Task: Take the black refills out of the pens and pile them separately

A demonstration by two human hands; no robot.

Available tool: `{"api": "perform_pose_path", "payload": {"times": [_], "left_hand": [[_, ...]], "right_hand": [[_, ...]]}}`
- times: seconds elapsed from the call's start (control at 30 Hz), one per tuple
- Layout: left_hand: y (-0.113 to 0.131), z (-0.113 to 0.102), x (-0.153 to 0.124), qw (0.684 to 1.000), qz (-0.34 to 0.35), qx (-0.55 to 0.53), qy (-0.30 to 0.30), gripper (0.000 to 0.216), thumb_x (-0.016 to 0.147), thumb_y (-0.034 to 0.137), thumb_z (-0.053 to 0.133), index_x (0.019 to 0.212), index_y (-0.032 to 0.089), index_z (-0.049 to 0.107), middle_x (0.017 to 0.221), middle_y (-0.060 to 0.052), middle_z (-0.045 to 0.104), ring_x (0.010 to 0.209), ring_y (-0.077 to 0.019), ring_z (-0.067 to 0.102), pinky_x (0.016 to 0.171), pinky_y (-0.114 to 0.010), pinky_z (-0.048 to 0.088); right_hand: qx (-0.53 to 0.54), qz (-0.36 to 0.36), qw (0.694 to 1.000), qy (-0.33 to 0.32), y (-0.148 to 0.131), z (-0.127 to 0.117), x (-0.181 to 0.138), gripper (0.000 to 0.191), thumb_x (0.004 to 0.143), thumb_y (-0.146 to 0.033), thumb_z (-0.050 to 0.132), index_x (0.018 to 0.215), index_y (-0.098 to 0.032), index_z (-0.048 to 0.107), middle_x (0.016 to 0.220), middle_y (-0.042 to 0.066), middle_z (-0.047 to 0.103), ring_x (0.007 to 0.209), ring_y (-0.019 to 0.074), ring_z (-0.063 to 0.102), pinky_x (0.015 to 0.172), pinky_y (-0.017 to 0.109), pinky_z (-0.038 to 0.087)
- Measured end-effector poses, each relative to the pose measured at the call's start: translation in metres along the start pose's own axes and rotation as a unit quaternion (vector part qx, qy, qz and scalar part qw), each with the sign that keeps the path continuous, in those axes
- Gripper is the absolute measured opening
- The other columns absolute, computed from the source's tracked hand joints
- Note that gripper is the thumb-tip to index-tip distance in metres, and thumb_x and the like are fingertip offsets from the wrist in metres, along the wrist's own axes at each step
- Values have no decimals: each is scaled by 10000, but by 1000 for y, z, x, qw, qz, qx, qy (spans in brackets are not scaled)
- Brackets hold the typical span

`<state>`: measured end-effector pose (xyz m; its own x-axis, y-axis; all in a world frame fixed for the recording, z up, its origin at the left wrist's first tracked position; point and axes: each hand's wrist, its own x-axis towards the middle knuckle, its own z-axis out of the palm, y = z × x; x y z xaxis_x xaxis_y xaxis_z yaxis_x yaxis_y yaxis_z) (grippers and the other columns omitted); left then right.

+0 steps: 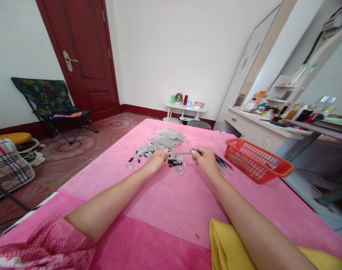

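Fingers (197, 151) at both ends of tube (179, 152).

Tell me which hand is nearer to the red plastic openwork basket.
The person's right hand is nearer: it is to the left of the basket, not touching it. The left hand is farther left, beyond the right hand.

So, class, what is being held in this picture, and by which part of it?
A slim greyish stick, held level between both hands: the left hand pinches it at or near one end, the right hand towards the other.
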<state>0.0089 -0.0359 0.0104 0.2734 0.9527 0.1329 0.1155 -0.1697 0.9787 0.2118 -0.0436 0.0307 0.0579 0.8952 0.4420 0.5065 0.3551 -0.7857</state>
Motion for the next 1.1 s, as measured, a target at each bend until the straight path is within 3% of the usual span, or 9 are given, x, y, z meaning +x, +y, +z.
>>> {"api": "perform_pose_path", "payload": {"times": [0.17,0.37,0.47,0.57,0.8,0.87,0.97,1.03,1.1], "left_hand": [[-2,0,4,998,42,39,32,414,879,474,311,561,210,287,439,48,305,417,-90,221,451,-237,180],[-2,2,2,992,82,79,49,387,885,411,315,555,208,324,439,37,350,430,-106,293,462,-240,228],[-2,-2,3,991,77,78,74,395,885,415,313,553,204,336,435,36,359,430,-105,296,465,-238,236],[-1,-6,4,995,56,51,60,420,876,466,324,564,190,381,444,29,396,425,-97,299,457,-230,235],[1,-6,3,998,10,-62,24,437,830,565,394,660,167,453,469,38,411,392,-62,272,409,-195,170],[-2,-10,5,996,8,-80,39,435,825,569,399,668,166,456,474,39,418,386,-59,282,401,-190,171],[-6,-19,9,994,21,-73,76,423,820,557,411,670,165,464,474,40,435,366,-53,274,389,-189,169],[-7,-25,12,992,37,-59,104,414,815,542,423,655,163,468,458,41,435,360,-53,270,386,-190,173],[-7,-30,13,990,50,-50,125,401,810,520,438,637,161,471,443,43,428,364,-56,281,388,-192,189]], "right_hand": [[-30,14,999,-27,-5,-8,5,234,711,-329,509,558,-167,578,457,-17,533,375,95,446,418,211,316],[9,63,997,-35,-9,-6,1,263,692,-331,522,491,-164,543,363,-32,456,315,74,372,368,197,280],[49,79,994,-64,-13,-3,0,260,683,-333,536,482,-168,525,362,-34,460,316,76,383,361,194,300],[70,73,991,-86,-14,-4,2,265,680,-345,560,488,-166,523,397,-26,492,338,82,423,373,196,331],[55,31,996,-57,-6,-14,10,237,721,-353,547,593,-156,571,506,-4,563,399,94,493,432,209,387],[28,22,999,-24,-5,-24,14,223,735,-347,539,652,-150,605,545,13,595,426,106,520,451,215,402],[-71,-13,993,88,-6,-54,22,229,753,-338,533,737,-147,660,618,48,644,517,137,566,521,237,421],[-163,-15,966,202,-6,-82,26,247,756,-339,535,829,-161,690,685,70,672,616,177,591,578,269,420],[-274,12,911,308,-5,-111,26,269,754,-362,550,901,-203,708,772,93,690,705,221,598,617,310,396]]}}
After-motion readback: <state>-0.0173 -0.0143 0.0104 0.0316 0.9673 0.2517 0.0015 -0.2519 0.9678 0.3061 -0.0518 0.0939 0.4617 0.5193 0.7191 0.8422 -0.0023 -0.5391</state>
